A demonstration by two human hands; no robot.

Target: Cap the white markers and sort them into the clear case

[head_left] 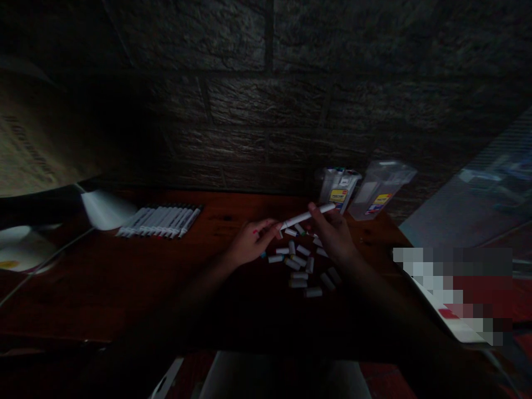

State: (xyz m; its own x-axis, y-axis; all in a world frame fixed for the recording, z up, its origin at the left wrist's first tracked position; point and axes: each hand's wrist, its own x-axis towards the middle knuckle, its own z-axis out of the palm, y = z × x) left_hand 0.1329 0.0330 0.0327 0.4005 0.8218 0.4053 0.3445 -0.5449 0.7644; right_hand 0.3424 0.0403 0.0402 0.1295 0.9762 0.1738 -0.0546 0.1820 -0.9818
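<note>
A white marker (305,216) slants up to the right between my two hands above the wooden table. My right hand (334,235) is closed around its upper right part, thumb on top. At its lower left end, the fingertips of my left hand (253,241) are pinched together; whether they also hold a cap cannot be made out. Red marks show on the left hand. Several loose white marker caps (298,260) lie scattered on the table below and between my hands, some with coloured ends.
A row of white markers (160,220) lies side by side at the left. Two clear plastic cases (338,185) with yellow labels stand against the brick wall (249,127). A white lamp-like object (106,209) and a brown paper bag (41,138) are at far left. The scene is dim.
</note>
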